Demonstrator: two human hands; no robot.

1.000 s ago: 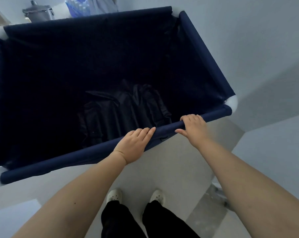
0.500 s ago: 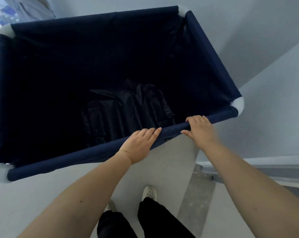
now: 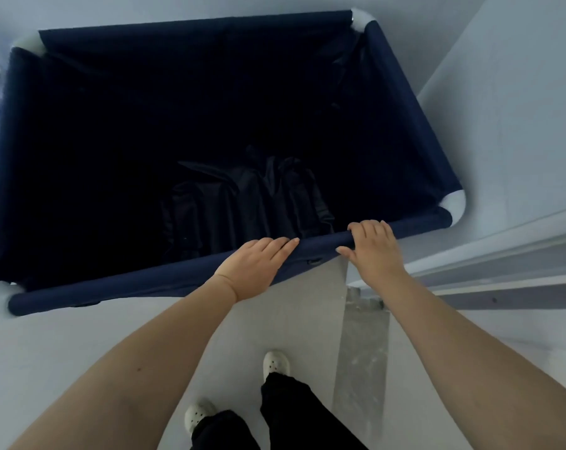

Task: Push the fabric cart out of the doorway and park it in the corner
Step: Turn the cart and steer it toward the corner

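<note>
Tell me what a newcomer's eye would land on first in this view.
The big navy fabric cart fills most of the view, with a dark crumpled cloth lying at its bottom. Both hands sit on its near rail: the left hand lies flat on it and the right hand curls over it near the white corner joint. Below, white shoes stand on pale floor.

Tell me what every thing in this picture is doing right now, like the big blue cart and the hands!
fabric cart: upright, open at the top, close to the wall on its right.
dark cloth: crumpled at the bottom of the cart.
left hand: laid flat on the near rail, fingers stretched out.
right hand: curled over the same rail, gripping it.
white shoes: on the floor, one ahead of the other.
</note>
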